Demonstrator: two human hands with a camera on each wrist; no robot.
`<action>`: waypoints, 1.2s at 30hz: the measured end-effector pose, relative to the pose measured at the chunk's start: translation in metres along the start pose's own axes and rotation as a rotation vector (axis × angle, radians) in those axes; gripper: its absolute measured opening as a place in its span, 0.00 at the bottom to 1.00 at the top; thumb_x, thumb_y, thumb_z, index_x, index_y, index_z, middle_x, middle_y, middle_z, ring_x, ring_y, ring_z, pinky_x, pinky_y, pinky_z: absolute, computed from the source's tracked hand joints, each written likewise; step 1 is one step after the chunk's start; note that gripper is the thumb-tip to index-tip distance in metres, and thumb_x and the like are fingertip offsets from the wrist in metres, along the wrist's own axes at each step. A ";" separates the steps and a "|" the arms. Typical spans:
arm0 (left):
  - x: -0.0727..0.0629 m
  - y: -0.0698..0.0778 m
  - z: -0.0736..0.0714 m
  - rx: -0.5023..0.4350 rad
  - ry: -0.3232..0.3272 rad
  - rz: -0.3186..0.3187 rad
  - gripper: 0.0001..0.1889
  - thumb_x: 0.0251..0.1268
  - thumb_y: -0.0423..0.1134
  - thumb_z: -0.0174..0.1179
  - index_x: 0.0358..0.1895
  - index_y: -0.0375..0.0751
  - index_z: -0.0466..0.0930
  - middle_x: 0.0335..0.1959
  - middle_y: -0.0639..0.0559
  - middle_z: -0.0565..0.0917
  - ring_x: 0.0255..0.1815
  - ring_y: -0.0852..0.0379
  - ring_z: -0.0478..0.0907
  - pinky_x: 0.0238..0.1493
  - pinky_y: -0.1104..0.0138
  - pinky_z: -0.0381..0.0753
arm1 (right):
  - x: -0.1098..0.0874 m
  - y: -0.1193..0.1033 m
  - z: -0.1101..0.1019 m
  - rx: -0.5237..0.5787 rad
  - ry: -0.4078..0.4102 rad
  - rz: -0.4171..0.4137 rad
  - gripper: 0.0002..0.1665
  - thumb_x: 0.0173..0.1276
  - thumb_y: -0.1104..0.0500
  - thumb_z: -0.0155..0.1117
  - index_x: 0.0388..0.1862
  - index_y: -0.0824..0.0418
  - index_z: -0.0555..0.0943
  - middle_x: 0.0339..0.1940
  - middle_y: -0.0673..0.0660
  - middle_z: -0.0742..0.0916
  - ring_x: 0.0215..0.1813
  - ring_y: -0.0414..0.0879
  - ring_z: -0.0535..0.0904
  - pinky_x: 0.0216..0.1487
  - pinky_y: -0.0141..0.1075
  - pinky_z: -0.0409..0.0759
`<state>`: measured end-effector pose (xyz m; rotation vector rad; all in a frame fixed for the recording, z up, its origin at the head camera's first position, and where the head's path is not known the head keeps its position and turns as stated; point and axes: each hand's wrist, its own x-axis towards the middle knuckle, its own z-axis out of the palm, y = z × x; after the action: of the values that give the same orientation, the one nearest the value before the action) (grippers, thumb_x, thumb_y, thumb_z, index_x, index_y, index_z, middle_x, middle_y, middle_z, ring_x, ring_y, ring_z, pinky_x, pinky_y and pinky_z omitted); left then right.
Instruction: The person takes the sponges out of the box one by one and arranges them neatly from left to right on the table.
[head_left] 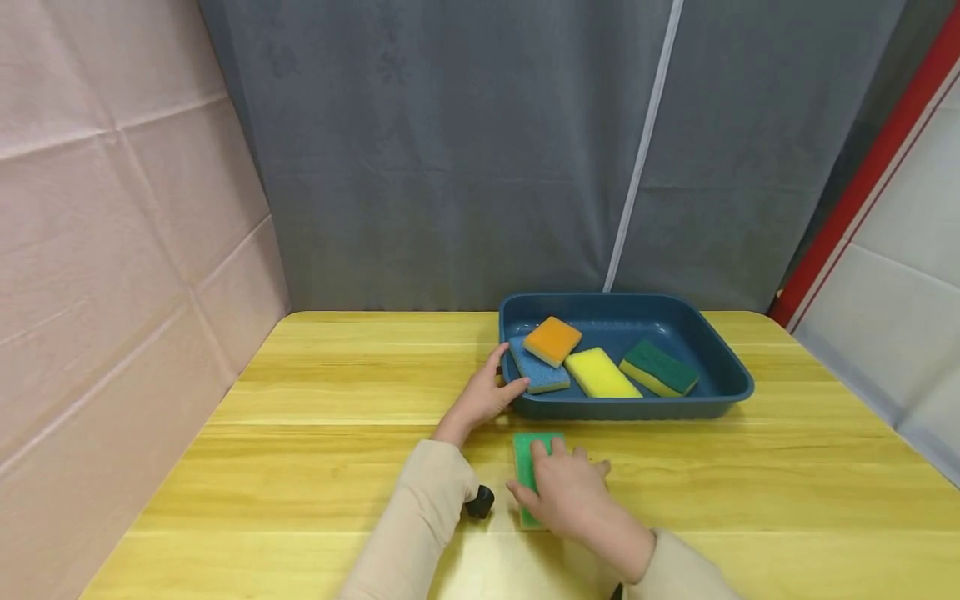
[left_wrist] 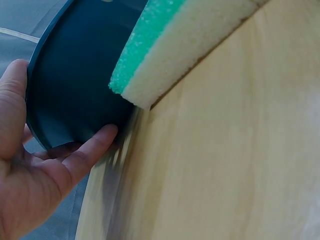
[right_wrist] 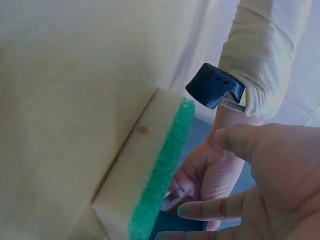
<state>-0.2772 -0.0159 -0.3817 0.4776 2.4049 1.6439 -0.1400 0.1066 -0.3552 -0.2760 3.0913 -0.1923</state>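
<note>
My left hand grips the near left corner of a dark blue tray, with thumb and fingers at its rim and wall. My right hand hovers over a green-topped sponge with its fingers spread. This sponge lies on the table in front of the tray, partly covered by that hand in the head view. Its pale underside layer shows in the right wrist view, where the fingers stand apart from it. In the tray lie a blue sponge, an orange sponge, a yellow sponge and a dark green and yellow sponge.
The wooden table extends to both sides of the arms. A grey curtain hangs behind it, with a pinkish cloth on the left and a white cloth on the right. A black wrist device sits at the left cuff.
</note>
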 end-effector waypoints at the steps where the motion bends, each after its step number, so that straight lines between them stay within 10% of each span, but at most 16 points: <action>1: 0.000 0.000 0.000 -0.003 0.002 0.003 0.39 0.61 0.48 0.56 0.71 0.52 0.44 0.67 0.35 0.56 0.61 0.41 0.64 0.42 0.60 0.79 | 0.000 0.000 0.000 0.000 0.004 -0.003 0.38 0.58 0.36 0.57 0.54 0.65 0.73 0.48 0.66 0.78 0.44 0.68 0.74 0.37 0.73 0.63; 24: 0.002 -0.002 -0.001 0.008 0.011 0.025 0.40 0.61 0.49 0.56 0.71 0.49 0.44 0.67 0.36 0.56 0.64 0.42 0.60 0.46 0.58 0.77 | 0.019 0.008 -0.038 -0.038 0.283 -0.070 0.31 0.56 0.44 0.64 0.46 0.70 0.75 0.34 0.66 0.79 0.25 0.56 0.73 0.21 0.41 0.74; 29: 0.002 -0.001 -0.001 0.065 0.021 0.021 0.40 0.61 0.49 0.56 0.72 0.50 0.43 0.68 0.38 0.56 0.65 0.45 0.59 0.55 0.55 0.70 | 0.031 0.014 -0.055 0.046 0.274 -0.031 0.29 0.59 0.46 0.62 0.46 0.71 0.72 0.32 0.66 0.76 0.22 0.54 0.69 0.19 0.40 0.71; 36: 0.002 -0.003 -0.001 0.019 0.002 0.008 0.40 0.61 0.50 0.56 0.72 0.52 0.43 0.67 0.38 0.56 0.63 0.44 0.62 0.41 0.61 0.79 | 0.051 0.020 -0.061 0.107 0.214 0.027 0.35 0.59 0.44 0.60 0.52 0.73 0.69 0.40 0.71 0.74 0.28 0.59 0.70 0.26 0.44 0.74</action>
<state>-0.2800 -0.0165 -0.3840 0.4900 2.4257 1.6269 -0.1965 0.1248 -0.2984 -0.2243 3.2777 -0.4110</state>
